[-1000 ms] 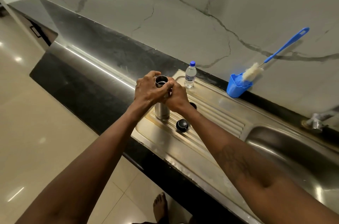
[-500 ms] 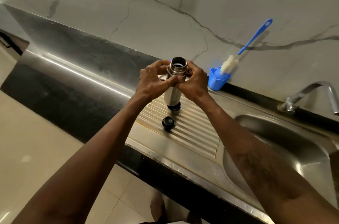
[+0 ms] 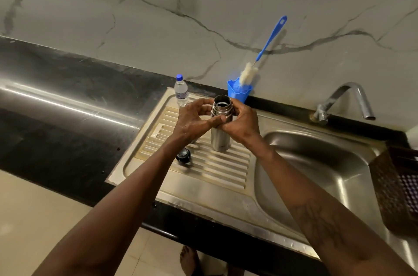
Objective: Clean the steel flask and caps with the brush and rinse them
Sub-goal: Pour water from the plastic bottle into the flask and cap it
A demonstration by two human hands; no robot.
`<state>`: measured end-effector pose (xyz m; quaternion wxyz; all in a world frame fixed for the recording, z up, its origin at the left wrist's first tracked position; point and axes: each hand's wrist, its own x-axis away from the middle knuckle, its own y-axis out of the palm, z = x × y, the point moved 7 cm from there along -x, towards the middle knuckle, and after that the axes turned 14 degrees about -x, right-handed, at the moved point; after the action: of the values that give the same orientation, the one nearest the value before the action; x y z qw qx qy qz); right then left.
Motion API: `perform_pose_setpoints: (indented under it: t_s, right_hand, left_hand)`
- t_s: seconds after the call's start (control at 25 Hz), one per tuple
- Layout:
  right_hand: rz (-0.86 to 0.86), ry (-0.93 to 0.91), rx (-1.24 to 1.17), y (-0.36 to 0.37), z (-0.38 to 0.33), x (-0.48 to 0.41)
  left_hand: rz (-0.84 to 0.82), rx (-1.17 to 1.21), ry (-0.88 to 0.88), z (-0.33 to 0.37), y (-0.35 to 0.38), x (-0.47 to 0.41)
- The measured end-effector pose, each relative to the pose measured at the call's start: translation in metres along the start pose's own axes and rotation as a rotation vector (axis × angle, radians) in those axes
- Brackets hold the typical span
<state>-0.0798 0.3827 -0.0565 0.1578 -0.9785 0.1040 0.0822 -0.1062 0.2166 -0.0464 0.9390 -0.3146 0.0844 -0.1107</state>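
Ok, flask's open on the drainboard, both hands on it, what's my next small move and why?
Probably let go with the right hand and reach for the brush in the blue holder just behind. The flask stands uncapped, one cap lies beside it, and the left hand could steady it.

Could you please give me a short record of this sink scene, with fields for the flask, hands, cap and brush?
flask: steel flask upright over the drainboard, mouth open
hands: left hand and right hand both grip the flask's neck
cap: black cap lies on the drainboard, apart from the flask
brush: brush stands in the blue holder, untouched
tap: tap, no water seen running
other: water bottle at the drainboard's back edge
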Motion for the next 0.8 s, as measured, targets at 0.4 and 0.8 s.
perform_pose_setpoints:
  t_s: [0.4, 0.8]
  right_hand:
    - [-0.028, 0.018, 0.010, 0.001, 0.019, 0.009]
    - [-0.121, 0.044, -0.063, -0.016, -0.001, 0.001]
  left_hand:
    - [-0.073, -0.046, 0.025, -0.018, 0.013, -0.003]
    - [0.312, -0.247, -0.272, -0.074, -0.035, -0.044]
